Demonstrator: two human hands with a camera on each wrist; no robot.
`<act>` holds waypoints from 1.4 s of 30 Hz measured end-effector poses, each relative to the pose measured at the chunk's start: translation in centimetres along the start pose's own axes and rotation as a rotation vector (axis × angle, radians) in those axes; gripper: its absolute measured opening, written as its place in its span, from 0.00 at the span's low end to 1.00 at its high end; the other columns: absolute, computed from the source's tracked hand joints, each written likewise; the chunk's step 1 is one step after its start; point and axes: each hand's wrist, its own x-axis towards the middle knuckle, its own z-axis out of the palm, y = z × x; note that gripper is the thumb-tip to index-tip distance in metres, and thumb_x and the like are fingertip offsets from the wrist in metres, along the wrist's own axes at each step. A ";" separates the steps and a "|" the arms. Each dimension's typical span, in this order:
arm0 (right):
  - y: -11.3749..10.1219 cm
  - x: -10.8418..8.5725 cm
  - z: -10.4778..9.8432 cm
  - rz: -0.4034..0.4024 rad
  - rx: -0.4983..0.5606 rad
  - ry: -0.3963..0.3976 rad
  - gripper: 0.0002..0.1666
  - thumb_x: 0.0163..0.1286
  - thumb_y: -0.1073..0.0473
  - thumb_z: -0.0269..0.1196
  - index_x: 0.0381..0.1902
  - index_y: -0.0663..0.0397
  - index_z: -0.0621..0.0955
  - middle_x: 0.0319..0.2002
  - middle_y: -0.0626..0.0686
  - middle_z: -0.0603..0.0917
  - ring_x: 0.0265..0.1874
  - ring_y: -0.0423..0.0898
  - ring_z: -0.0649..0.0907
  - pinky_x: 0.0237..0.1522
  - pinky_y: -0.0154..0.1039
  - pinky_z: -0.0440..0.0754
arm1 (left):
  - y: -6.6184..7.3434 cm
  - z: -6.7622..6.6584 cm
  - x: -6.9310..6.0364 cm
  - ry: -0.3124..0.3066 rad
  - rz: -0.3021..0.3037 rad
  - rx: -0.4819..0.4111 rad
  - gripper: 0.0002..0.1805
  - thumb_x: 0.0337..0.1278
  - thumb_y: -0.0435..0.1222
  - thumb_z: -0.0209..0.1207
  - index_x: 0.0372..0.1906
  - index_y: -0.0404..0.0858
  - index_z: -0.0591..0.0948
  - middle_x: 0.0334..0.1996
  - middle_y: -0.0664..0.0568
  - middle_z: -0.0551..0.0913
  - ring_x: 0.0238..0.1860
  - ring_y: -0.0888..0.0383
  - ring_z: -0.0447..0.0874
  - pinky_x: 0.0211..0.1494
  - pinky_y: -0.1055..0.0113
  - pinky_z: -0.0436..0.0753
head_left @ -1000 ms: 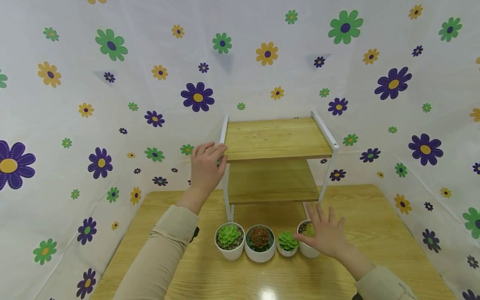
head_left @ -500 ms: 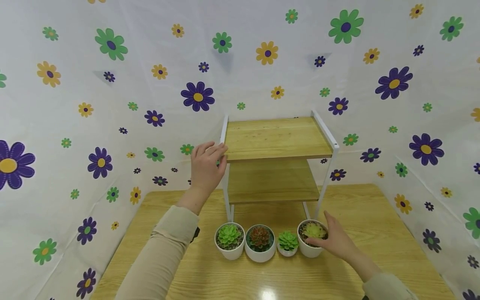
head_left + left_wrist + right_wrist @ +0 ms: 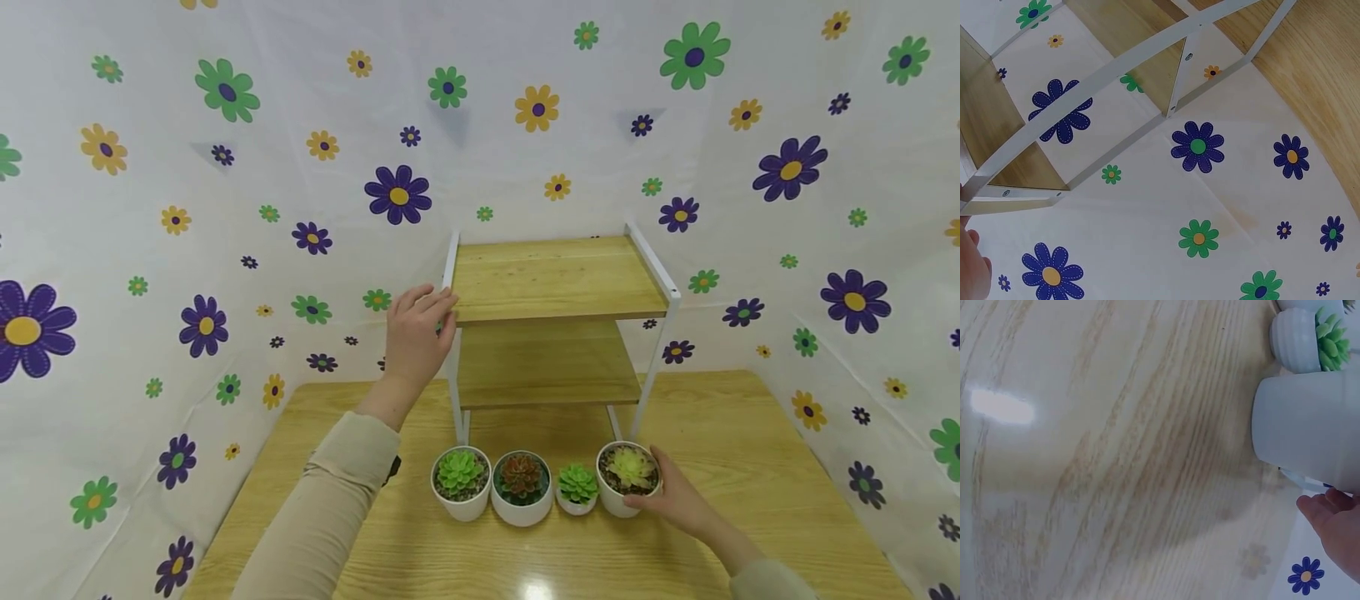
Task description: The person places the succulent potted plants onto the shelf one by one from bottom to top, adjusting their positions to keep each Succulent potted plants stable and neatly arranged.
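Note:
My left hand (image 3: 420,333) holds the upper left front corner of a two-tier shelf rack (image 3: 558,279), its fingers bent over the white frame. In the left wrist view, part of that hand (image 3: 971,265) shows at the edge beside the rack's frame (image 3: 1094,84). My right hand (image 3: 678,500) is at the right side of a potted yellow-green succulent (image 3: 628,467), thumb in front and fingers at the side. From the right wrist, the hand (image 3: 1335,528) lies close along the white pot (image 3: 1304,425), with a narrow gap by one digit; firm contact cannot be seen.
To the left in the row stand a small green succulent (image 3: 577,485), a reddish succulent (image 3: 521,479) and another green one (image 3: 461,475), all in white pots. They stand on a wooden table (image 3: 420,558) before the rack. Flower-printed cloth (image 3: 487,108) encloses the table.
My right hand, earlier spread over the rightmost pot, has lowered and turned, and has come in to that pot's right side. The left hand stays at the rack corner.

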 end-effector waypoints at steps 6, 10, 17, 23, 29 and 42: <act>0.8 0.3 0.6 -0.021 -0.007 0.036 0.65 0.52 0.50 0.71 0.69 0.76 0.43 0.67 0.79 0.52 0.65 0.74 0.57 0.62 0.67 0.62 | -0.1 0.0 0.2 -0.020 0.013 -0.041 0.11 0.54 0.27 0.59 0.43 0.33 0.84 0.46 0.43 0.85 0.53 0.48 0.79 0.62 0.55 0.74; 1.0 0.3 0.9 -0.044 -0.007 0.074 0.64 0.50 0.52 0.72 0.68 0.76 0.45 0.65 0.79 0.55 0.64 0.74 0.60 0.63 0.66 0.63 | 0.0 -0.1 0.2 -0.041 0.010 -0.064 0.12 0.54 0.26 0.59 0.44 0.31 0.83 0.46 0.42 0.84 0.51 0.47 0.81 0.60 0.58 0.77; 1.3 0.3 1.6 -0.056 0.052 0.126 0.58 0.50 0.57 0.73 0.67 0.73 0.50 0.63 0.77 0.62 0.62 0.71 0.66 0.60 0.61 0.70 | 0.1 -0.4 0.1 -0.058 0.011 -0.071 0.11 0.53 0.26 0.59 0.43 0.31 0.83 0.46 0.41 0.84 0.50 0.47 0.81 0.58 0.61 0.79; 1.8 0.3 2.0 -0.078 0.103 0.199 0.54 0.50 0.59 0.73 0.66 0.72 0.54 0.62 0.75 0.64 0.59 0.71 0.70 0.55 0.57 0.77 | 0.1 -0.5 0.1 -0.039 0.038 -0.073 0.11 0.52 0.25 0.59 0.41 0.30 0.83 0.45 0.41 0.85 0.49 0.47 0.82 0.56 0.61 0.80; 1.2 0.1 1.3 -0.139 0.079 0.246 0.52 0.50 0.59 0.72 0.64 0.72 0.56 0.60 0.75 0.66 0.58 0.70 0.70 0.54 0.60 0.77 | -0.2 0.0 0.2 -0.026 0.049 -0.063 0.10 0.52 0.26 0.59 0.41 0.31 0.83 0.45 0.41 0.85 0.48 0.47 0.82 0.57 0.62 0.80; -4.7 -0.5 -1.3 -0.237 0.043 0.221 0.52 0.50 0.58 0.73 0.66 0.68 0.57 0.61 0.71 0.67 0.59 0.67 0.69 0.53 0.62 0.76 | -0.4 0.2 0.0 -0.013 0.058 -0.048 0.10 0.52 0.27 0.59 0.41 0.31 0.84 0.45 0.43 0.85 0.49 0.48 0.83 0.58 0.60 0.79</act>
